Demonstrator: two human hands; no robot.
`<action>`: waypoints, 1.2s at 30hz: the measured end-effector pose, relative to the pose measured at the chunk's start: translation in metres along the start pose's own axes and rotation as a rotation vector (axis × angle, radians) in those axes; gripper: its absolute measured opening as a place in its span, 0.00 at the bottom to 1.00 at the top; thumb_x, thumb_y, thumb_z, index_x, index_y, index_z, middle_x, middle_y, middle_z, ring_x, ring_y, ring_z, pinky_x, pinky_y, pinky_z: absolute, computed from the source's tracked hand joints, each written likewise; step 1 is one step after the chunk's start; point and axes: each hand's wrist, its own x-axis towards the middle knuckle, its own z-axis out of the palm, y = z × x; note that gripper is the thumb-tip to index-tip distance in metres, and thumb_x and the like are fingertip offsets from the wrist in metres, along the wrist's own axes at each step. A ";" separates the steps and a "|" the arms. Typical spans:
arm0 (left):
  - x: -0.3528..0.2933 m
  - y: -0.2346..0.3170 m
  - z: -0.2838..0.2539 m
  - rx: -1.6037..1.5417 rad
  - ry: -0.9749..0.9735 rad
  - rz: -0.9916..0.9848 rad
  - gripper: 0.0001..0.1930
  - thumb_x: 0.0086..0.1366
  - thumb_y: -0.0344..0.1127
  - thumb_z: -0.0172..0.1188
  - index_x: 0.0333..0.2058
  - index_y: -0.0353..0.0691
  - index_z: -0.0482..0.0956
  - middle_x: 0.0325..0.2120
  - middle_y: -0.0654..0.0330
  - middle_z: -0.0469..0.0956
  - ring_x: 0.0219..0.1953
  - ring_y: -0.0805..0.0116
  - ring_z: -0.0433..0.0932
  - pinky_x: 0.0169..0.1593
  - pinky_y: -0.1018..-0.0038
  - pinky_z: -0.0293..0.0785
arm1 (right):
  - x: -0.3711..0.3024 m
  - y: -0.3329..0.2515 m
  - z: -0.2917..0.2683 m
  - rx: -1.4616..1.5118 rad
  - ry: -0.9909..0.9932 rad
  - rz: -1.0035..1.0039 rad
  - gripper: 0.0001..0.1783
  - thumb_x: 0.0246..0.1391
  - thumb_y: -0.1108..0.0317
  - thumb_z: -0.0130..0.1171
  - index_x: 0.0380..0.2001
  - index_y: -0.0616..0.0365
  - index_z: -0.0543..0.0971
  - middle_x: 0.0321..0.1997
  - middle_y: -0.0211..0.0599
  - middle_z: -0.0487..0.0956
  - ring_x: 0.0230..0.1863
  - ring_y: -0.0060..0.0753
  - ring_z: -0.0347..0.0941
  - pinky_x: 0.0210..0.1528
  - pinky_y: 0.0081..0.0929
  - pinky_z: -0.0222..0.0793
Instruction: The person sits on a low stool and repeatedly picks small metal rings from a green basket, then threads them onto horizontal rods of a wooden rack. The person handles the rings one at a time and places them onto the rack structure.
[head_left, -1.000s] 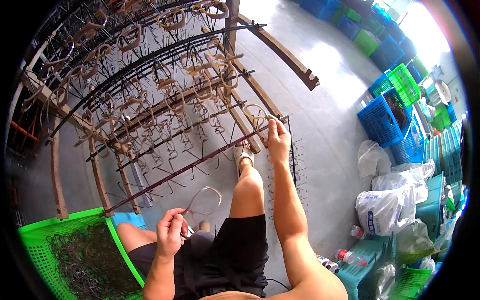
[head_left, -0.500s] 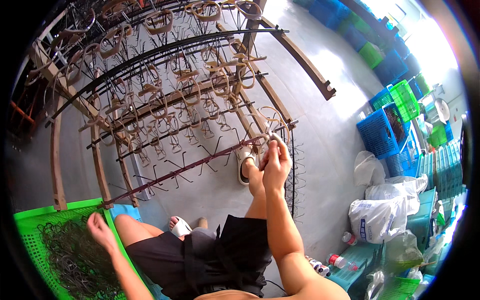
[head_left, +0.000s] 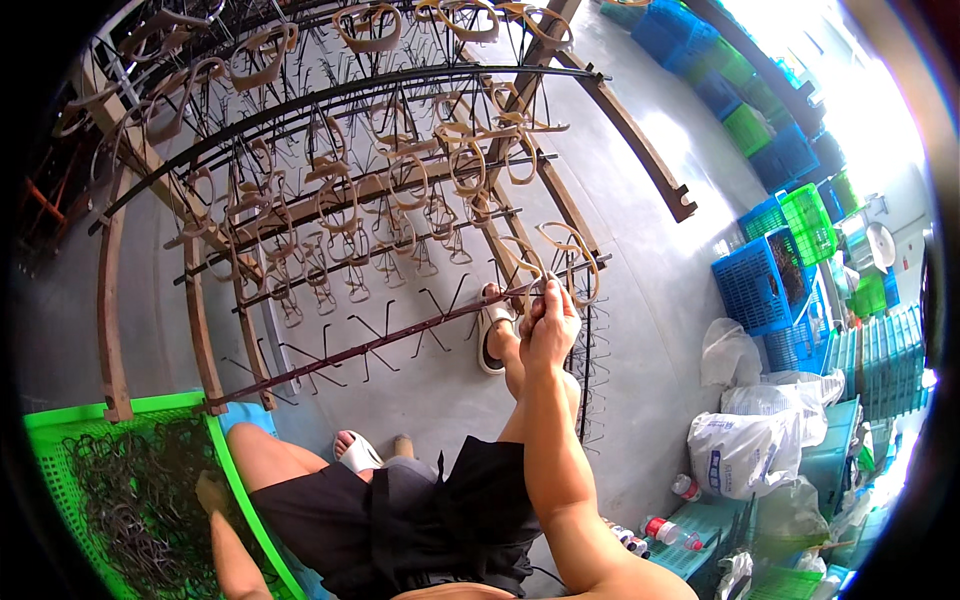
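My right hand [head_left: 549,325] is closed at the right end of a dark red hooked rod [head_left: 380,342], with thumb and fingers pinched together. Beside those fingertips hang tan loop-shaped frames [head_left: 572,262], touching or very close to them. Thin bent hooks stick out along both sides of the rod, which slants down to the left toward the basket. My left hand [head_left: 212,493] reaches into a green basket [head_left: 130,408], over a tangle of dark thin hooks or wires [head_left: 140,500]. Its fingers are in shadow and partly lost among the pieces.
Ahead stands a wooden rack [head_left: 205,330] with several black bars carrying more tan loops. On the right are blue crates [head_left: 752,290], white plastic bags [head_left: 745,450] and a bottle [head_left: 672,532] on a teal crate. My sandalled foot [head_left: 493,335] is under the rod's right end.
My left hand has moved down from above the basket's rim into the dark tangle. My right hand stays at the rod's end, while the whole view has shifted slightly.
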 end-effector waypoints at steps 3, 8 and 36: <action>-0.008 0.016 -0.007 -0.043 0.040 -0.030 0.11 0.62 0.31 0.51 0.42 0.32 0.70 0.37 0.44 0.73 0.36 0.50 0.70 0.44 0.60 0.66 | -0.005 -0.001 0.004 -0.058 -0.023 -0.003 0.10 0.61 0.65 0.49 0.30 0.60 0.75 0.14 0.20 0.64 0.10 0.10 0.52 0.11 0.10 0.48; -0.010 0.000 -0.026 -0.087 0.316 0.093 0.26 0.65 0.31 0.51 0.60 0.41 0.55 0.35 0.51 0.71 0.32 0.58 0.68 0.37 0.59 0.66 | -0.018 0.012 0.005 -0.214 -0.158 -0.049 0.13 0.60 0.63 0.52 0.41 0.60 0.77 0.14 0.17 0.62 0.13 0.09 0.52 0.12 0.12 0.53; -0.216 0.218 -0.115 -1.729 -0.503 0.645 0.15 0.63 0.27 0.49 0.49 0.37 0.69 0.33 0.49 0.76 0.17 0.79 0.66 0.21 0.85 0.64 | -0.158 -0.018 0.058 -0.749 -1.144 -0.472 0.27 0.53 0.72 0.53 0.58 0.59 0.62 0.53 0.46 0.61 0.52 0.40 0.62 0.53 0.34 0.60</action>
